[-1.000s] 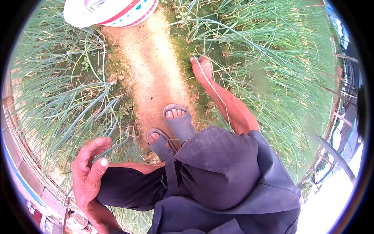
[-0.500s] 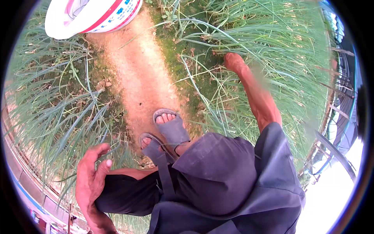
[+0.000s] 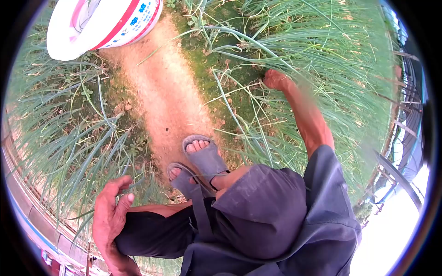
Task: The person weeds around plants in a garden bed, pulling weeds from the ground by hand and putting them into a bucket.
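Observation:
My left hand [image 3: 110, 207] is raised beside my bent knee at the lower left, thumb and fingers apart, with nothing in it; thin green leaves lie just behind it. My right hand [image 3: 276, 80] reaches down to the soil at the base of the green onion plants [image 3: 317, 55] on the right. Its fingers are curled and mostly hidden, so what they hold, if anything, cannot be made out. Long bent leaves [image 3: 230, 108] lie over the mossy soil to its left.
A white tub with red bands [image 3: 124, 23] stands at the top left. My sandalled feet [image 3: 205, 156] are on a bare dirt path [image 3: 165, 92]. More onion plants [image 3: 55, 129] grow left of the path. Netting and poles [image 3: 407, 92] edge the far right.
My right hand has moved right, away from the path edge and deeper among the plants. The view has shifted, so the tub shows lower and further left. My left hand stays open.

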Demonstrator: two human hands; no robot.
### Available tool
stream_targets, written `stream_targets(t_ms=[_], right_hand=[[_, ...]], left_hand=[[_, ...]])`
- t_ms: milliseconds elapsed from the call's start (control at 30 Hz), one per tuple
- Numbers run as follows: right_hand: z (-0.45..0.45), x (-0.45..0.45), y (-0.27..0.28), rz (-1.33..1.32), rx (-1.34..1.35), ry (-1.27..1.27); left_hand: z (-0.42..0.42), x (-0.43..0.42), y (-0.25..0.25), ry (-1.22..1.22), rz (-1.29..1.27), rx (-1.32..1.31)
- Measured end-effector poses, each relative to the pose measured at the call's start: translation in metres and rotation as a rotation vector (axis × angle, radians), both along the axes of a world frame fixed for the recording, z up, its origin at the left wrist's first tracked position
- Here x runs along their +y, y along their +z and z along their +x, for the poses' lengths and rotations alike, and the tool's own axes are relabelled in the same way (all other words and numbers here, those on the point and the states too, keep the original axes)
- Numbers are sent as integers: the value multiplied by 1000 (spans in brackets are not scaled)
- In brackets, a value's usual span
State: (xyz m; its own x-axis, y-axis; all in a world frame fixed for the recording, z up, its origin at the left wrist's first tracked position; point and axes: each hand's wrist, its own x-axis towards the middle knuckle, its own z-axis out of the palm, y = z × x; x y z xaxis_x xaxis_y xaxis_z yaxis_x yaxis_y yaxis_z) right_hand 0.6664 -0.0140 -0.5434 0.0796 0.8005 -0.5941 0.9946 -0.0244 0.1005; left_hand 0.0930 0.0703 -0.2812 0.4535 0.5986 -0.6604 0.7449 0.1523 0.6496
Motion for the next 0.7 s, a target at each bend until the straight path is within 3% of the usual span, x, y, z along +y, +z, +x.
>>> stream_targets(t_ms=[133, 233, 267, 333, 467, 533, 567, 700], right_hand=[[10, -9, -19, -33, -41, -111], [29, -10, -34, 110, 9, -302], [28, -3, -33, 295, 223, -533], [16, -5, -36, 815, 1003, -1191], [42, 10, -77, 853, 563, -697], [5, 24, -37, 1018, 404, -530], [6, 28, -32, 731, 135, -554], [-10, 26, -7, 447, 462, -1030]], left_hand=[[-3, -3, -3, -5, 16, 9], [-1, 3, -4, -18, 4, 6], [-3, 3, -5, -8, -1, 17], [-6, -2, -3, 14, -30, 35], [-9, -2, -6, 57, -49, 27], [-11, -3, -6, 73, -57, 33], [-11, -3, -6, 71, -64, 37], [-10, 1, -9, 57, -57, 38]])
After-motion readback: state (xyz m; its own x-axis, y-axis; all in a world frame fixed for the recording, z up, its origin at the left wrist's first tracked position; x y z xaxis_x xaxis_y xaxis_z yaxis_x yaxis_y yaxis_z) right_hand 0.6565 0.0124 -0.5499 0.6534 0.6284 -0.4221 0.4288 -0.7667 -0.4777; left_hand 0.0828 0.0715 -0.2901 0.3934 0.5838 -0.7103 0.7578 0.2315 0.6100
